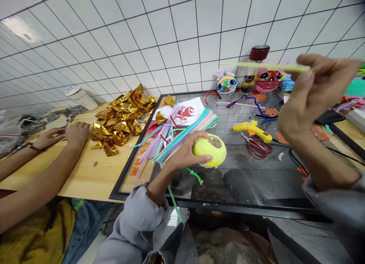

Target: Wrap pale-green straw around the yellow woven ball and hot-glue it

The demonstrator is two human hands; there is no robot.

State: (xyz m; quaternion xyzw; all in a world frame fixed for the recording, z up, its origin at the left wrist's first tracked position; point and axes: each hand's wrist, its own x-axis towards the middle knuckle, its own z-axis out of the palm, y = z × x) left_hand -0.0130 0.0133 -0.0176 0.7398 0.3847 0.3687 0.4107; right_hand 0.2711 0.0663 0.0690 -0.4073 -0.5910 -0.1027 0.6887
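My left hand (186,152) grips a small yellow paper lantern (210,150) just above the glass table top (245,180). A green strip hangs below the lantern. My right hand (316,89) is raised at the right, fingers pinched on a long pale yellow-green stem (265,66) that runs out to the left and is blurred. Left of the lantern lies a bundle of pastel stems (182,136) on the glass.
A yellow glue gun (252,129) and red scissors (258,146) lie on the glass to the right of the lantern. Gold foil pieces (121,117) are heaped on the wooden table (85,176). Another person's hands (67,135) rest at the left. Painted masks (226,83) stand against the tiled wall.
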